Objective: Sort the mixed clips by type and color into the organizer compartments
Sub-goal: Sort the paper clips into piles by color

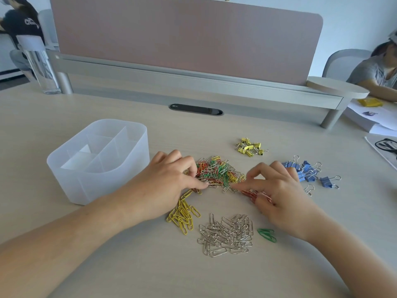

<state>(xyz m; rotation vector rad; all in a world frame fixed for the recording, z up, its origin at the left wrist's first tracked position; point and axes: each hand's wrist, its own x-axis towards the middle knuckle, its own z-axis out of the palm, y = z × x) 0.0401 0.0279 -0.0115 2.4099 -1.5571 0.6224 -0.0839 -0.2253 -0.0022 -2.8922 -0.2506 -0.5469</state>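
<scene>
**Pull 1 colour at a time out of the mixed pile**

The right hand (281, 190) holds a small bunch of red wire paper clips (254, 194) tucked under its curled fingers. Its pointing finger reaches to the near edge of the mixed pile of coloured and silver paper clips (217, 171). The left hand (165, 183) is at the other side of that pile with bent fingers and its thumb tip on the clips. I cannot tell if it pinches 1.

I think the job right now is fishing out the red ones. The clips in the pile hook into each other, so it should help to press the pile flat with the left hand. Then the right finger can slide 1 red clip out sideways along the pale wooden table (129, 265). Lifting straight up may drag other colours along. The bunch looks full, so it may be good to put it down soon in its own spot.

Close by lie sorted heaps:
- yellow paper clips (182, 214) just under the left hand
- silver paper clips (227, 235) between the arms
- a few green paper clips (266, 234) beside the right wrist

Farther off sit small yellow binder clips (250, 146) and blue binder clips (305, 171).

The cloudy white plastic organizer (96, 186) stands left of the left hand. I see no clips in it yet.
</scene>
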